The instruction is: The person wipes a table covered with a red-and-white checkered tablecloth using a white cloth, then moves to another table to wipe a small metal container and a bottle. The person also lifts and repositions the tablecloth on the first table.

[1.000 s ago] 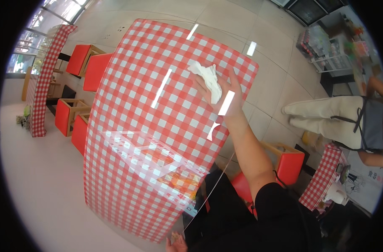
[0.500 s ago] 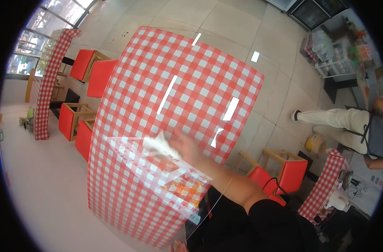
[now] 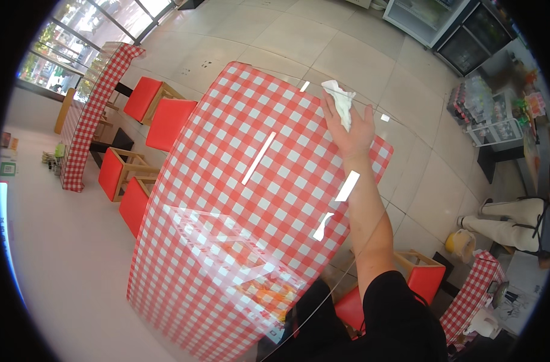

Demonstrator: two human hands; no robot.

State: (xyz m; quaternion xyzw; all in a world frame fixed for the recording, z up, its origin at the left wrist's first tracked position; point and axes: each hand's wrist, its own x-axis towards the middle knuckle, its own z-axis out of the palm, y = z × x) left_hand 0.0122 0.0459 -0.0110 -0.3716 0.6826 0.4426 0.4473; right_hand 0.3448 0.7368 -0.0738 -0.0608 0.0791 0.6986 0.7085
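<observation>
My right hand (image 3: pixel 354 134) reaches to the far right edge of a table with a red-and-white checked cloth (image 3: pixel 226 163). A crumpled white tissue (image 3: pixel 341 104) is pinched among its fingers, with one finger on the right side sticking out apart. From the head view, the tissue lies across the table's far edge; whether it touches the surface I cannot tell. The tabletop has a glossy, see-through cover that mirrors bright lights and a coloured picture. My left hand does not show.
Red-seated wooden stools (image 3: pixel 171 123) line the table's left side, and another stool (image 3: pixel 422 282) is at the right. A second checked table (image 3: pixel 76 151) stands at far left. A person in pale trousers (image 3: pixel 510 223) is at the right, near a yellow bucket (image 3: pixel 460 244).
My right hand has swept with the tissue from the table's middle to its far right edge. My left hand, partly seen at the bottom before, has left the view.
</observation>
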